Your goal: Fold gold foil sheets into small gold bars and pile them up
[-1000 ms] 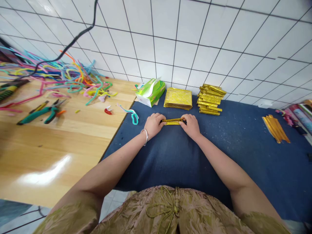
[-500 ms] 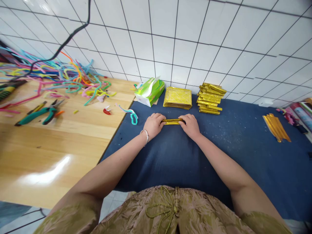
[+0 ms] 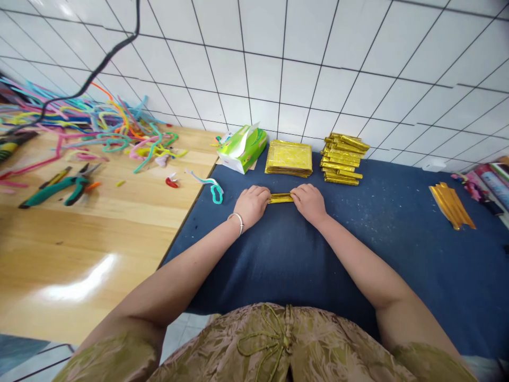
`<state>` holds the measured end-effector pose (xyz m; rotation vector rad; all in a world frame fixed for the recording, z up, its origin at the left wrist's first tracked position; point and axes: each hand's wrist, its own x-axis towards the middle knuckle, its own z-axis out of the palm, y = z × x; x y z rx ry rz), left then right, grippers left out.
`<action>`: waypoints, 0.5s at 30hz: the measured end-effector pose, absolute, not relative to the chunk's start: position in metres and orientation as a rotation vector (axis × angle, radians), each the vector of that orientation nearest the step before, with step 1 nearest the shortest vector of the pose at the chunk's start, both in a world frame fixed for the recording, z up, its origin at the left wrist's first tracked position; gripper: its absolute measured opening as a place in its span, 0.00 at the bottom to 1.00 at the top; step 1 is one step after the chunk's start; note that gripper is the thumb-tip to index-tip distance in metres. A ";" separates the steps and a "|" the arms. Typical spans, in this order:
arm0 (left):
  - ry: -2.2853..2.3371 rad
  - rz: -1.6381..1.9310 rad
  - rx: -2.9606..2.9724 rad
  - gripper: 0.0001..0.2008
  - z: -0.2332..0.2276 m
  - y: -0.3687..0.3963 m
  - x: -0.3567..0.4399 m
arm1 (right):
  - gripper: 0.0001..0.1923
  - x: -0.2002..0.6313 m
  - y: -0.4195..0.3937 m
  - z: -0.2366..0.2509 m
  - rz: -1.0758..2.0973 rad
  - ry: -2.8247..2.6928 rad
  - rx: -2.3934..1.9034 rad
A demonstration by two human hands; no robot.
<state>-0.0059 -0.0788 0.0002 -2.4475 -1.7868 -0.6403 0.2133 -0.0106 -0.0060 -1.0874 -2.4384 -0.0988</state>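
A narrow folded strip of gold foil paper (image 3: 280, 198) lies crosswise in front of me on the dark blue cloth (image 3: 278, 254). My left hand (image 3: 251, 205) grips its left end, fingers closed, a silver bangle at the wrist. At the right end my right hand (image 3: 309, 202) pinches the strip in the same way. The fingers cover both ends of the paper. Just beyond the hands sits a stack of flat gold sheets (image 3: 289, 158). To its right is a pile of folded gold strips (image 3: 342, 159).
A green tissue box (image 3: 243, 148) stands behind my left hand, with a curled teal pipe cleaner (image 3: 217, 193) nearer. On the wooden table (image 3: 99, 228) lie green-handled pliers (image 3: 63, 187) and tangled pipe cleaners (image 3: 115, 127). More gold strips (image 3: 452, 206) rest far right. A tiled wall (image 3: 302, 53) closes the back.
Both hands stay on the strip, and their fingers have curled down closer over its ends. The strip looks flatter against the cloth. The whole view has shifted slightly.
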 end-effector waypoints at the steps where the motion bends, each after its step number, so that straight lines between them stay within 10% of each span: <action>1: -1.778 -0.630 -2.443 0.08 0.000 -0.079 -0.005 | 0.11 0.213 -0.011 -0.005 -0.139 -2.459 -1.078; 15: -1.721 -0.525 -2.442 0.11 0.003 -0.081 -0.004 | 0.11 0.220 -0.002 0.000 -0.125 -2.616 -0.918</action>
